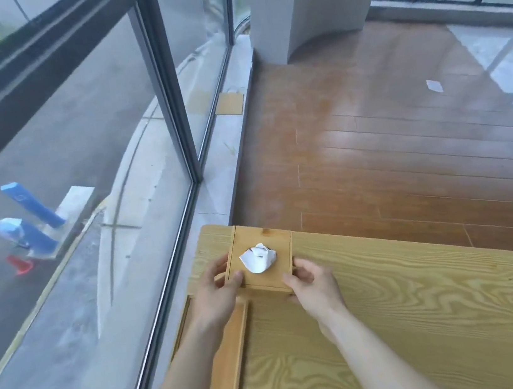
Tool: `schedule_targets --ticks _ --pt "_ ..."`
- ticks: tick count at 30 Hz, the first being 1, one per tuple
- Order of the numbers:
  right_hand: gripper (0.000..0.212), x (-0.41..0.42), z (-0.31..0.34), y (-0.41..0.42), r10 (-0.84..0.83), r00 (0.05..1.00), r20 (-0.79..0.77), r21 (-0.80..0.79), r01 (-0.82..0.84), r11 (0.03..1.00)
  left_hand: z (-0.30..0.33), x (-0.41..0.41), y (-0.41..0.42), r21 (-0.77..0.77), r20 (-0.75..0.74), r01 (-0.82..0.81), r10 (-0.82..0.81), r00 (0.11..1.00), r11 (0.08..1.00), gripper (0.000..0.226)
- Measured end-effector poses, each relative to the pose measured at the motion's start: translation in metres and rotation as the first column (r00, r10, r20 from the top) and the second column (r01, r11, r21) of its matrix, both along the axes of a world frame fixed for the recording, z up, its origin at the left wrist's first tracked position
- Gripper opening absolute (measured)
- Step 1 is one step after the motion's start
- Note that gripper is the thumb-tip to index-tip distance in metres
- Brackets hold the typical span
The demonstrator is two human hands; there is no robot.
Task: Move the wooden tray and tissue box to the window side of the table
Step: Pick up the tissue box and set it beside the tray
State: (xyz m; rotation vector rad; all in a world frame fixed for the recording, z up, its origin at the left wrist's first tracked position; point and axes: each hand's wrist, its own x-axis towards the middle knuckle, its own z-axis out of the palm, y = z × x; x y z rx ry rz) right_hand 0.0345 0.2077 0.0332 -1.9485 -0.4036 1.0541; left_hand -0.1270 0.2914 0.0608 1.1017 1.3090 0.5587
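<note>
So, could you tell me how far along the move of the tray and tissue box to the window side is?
Nearly done, it seems. The wooden tray already lies along the table edge by the window. The tissue box sits at the far window-side corner, gripped by the left hand and right hand. What looks left is letting go; whether the box is fully down I cannot tell.

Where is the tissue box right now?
The tissue box sits at the table's far corner by the window, held between the left hand and right hand.
</note>
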Motion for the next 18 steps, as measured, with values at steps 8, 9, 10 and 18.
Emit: schedule_targets --ticks 8,9,10,18 --pt "0.042 -0.020 -0.027 0.035 -0.013 0.999 -0.033 -0.069 0.011 0.998 -0.040 -0.016 0.030 -0.020 -0.022 -0.025 0.024 0.999 0.999 0.047" --pt "0.043 -0.022 -0.029 0.038 -0.001 0.999 -0.034 -0.074 -0.001 0.997 -0.044 -0.017 0.033 -0.022 -0.030 -0.035 0.034 0.999 0.999 0.048" --pt "0.045 -0.024 -0.032 0.041 0.006 0.999 -0.035 -0.077 -0.009 0.997 -0.048 -0.019 0.034 -0.026 -0.038 -0.044 0.043 0.998 0.999 0.048" --pt "0.034 -0.031 -0.040 0.069 -0.034 0.999 -0.029 -0.093 0.031 0.995 -0.057 -0.023 0.055 0.049 -0.049 -0.078 0.081 0.996 0.996 0.039"
